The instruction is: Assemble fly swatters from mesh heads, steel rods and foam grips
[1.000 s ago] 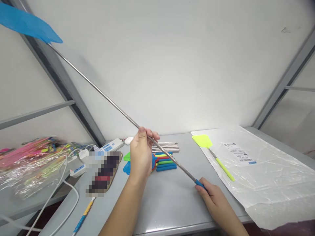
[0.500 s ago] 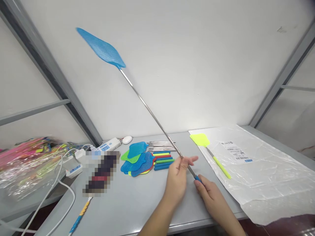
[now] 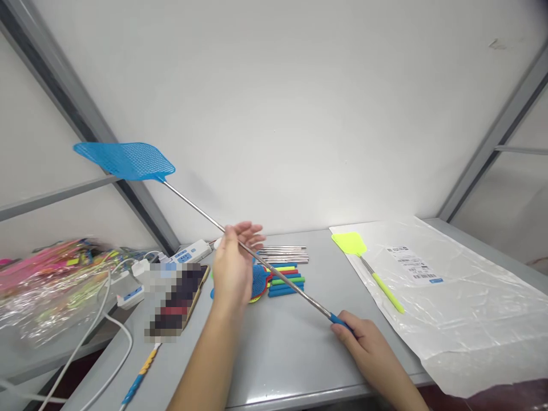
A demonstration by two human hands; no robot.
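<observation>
A blue fly swatter (image 3: 128, 161) with a long extended metal rod is held up slantwise, its meshed head at the upper left. My right hand (image 3: 363, 339) is wrapped round its blue handle near the table's front. Partway up the rod, my left hand (image 3: 233, 265) has its thumb over the metal, the rod lying between thumb and loosely extended fingers. Behind that hand lie several swatter heads (image 3: 259, 281), partly hidden. Beside them are several coloured handles (image 3: 286, 290) and a row of metal rods (image 3: 285, 253).
At right, a yellow-green fly swatter (image 3: 387, 292) rests on white plastic wrapping (image 3: 466, 319) with a printed label. A pixelated phone (image 3: 194, 297) with a cable lies left, near power strips (image 3: 192, 252). Bagged colourful items (image 3: 55, 279) fill the far left. A wall (image 3: 299, 114) stands behind.
The swatter has tilted lower, its head swinging down and left. My left hand has slid up the rod to the left, its fingers looser. My right hand stays on the handle.
</observation>
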